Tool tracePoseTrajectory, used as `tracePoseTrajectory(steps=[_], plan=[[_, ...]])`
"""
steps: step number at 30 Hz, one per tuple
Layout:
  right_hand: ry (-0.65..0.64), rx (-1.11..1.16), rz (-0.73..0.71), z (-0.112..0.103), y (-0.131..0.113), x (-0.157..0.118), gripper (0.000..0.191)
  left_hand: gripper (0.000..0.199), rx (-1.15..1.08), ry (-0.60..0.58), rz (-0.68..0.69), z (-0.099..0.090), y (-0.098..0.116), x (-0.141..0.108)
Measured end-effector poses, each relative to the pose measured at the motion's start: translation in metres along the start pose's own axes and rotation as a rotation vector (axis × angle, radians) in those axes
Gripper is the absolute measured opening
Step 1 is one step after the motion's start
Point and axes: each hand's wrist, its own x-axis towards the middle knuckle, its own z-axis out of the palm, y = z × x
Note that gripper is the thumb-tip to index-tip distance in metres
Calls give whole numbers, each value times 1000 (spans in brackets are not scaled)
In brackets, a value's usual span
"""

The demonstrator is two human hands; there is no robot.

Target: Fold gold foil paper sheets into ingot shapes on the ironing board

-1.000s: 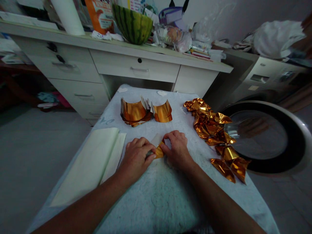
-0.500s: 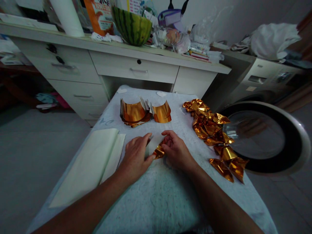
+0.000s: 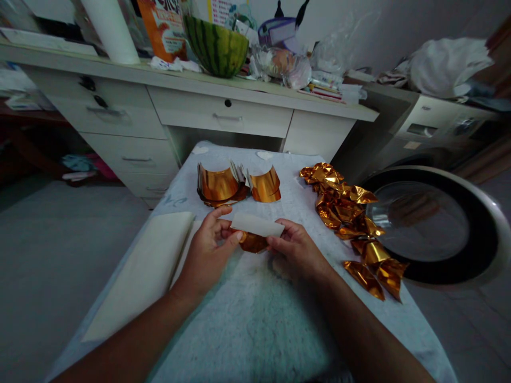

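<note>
- Work surface: the white towel-covered table (image 3: 255,319) lies bare between my forearms – open room toward me; its left side carries a stack of cream sheets (image 3: 147,266).
- Folded gold pieces (image 3: 347,213) run along the right edge, near the drop-off (little margin there).
- Curled gold foil sheets (image 3: 235,183) stand at the far end, apart from my hands.
- Change: the foil piece (image 3: 253,242) has risen off the towel since a second ago, its white backing now turned up – the fold is being opened or reworked, I judge.
- My left hand (image 3: 207,250) pinches its left end; my right hand (image 3: 297,252) grips the right end.
</note>
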Motion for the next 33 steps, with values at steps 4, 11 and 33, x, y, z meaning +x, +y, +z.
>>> tracePoseTrajectory(steps=[4, 11, 33], plan=[[-66, -37, 29, 1, 0, -4, 32, 28, -101, 12, -47, -1, 3, 0], [-96, -131, 50, 8, -4, -9, 28, 8, -99, 65, -7, 2, 8, -4], [61, -575, -309, 11, 4, -11, 67, 37, -116, -145, -149, 6, 12, -4]])
